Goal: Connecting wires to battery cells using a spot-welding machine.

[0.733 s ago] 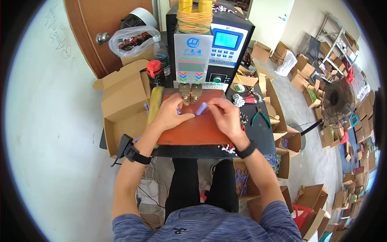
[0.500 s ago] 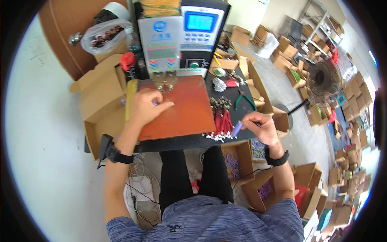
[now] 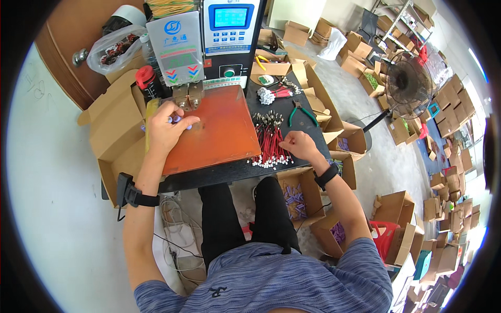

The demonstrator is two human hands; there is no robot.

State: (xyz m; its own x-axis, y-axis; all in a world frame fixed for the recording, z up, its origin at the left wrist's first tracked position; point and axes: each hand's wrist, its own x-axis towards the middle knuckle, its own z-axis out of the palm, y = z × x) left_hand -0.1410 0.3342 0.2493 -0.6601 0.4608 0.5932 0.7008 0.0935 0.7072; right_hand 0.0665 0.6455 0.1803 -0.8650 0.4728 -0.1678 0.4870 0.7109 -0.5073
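left hand (image 3: 166, 130) pinches small, light purple cells (image 3: 177, 120) at the orange plate's (image 3: 219, 130) far-left corner; right hand (image 3: 298, 145), loosely closed, touches limp red wire leads (image 3: 269, 141), best lifted mid-length.

A workshop: spot-welding machine (image 3: 209, 41), wire leads (image 3: 269, 141), stacked cartons (image 3: 449, 99).

A pale wall (image 3: 47, 172) fills the left side, with a brown wooden door (image 3: 73, 68) and its round metal knob (image 3: 79, 56) at the top corner. The grey concrete floor (image 3: 365, 172) to the right is littered with open cardboard boxes (image 3: 355, 57) (some hold small purple items). A black standing fan (image 3: 409, 86) faces metal shelving (image 3: 402, 21). Daylight brightens the far right.
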